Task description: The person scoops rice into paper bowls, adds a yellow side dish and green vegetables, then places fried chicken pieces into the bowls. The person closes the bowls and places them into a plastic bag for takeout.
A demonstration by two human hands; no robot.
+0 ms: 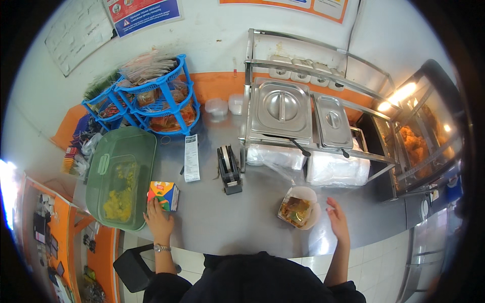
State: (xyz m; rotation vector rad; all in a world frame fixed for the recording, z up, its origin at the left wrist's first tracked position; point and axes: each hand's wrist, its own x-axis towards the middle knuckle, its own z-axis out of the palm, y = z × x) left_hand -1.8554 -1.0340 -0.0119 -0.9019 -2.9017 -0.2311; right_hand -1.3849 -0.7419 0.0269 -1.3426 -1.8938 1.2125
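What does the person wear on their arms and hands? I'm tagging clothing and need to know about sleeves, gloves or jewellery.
Both hands are bare, without gloves. The left hand has a metal wristwatch with a pale dial on its wrist. The right hand shows no watch or ring. Dark sleeves cover the arms near the lower edge; both forearms are uncovered.

Steel counter (237,222) with food box (298,208), tape dispenser (229,170)

Carton (163,195) left of food box (298,208)

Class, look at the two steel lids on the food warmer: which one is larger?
The left lid is larger: wide and nearly square. The right lid beside it is narrower, nearer the glass case of fried food.
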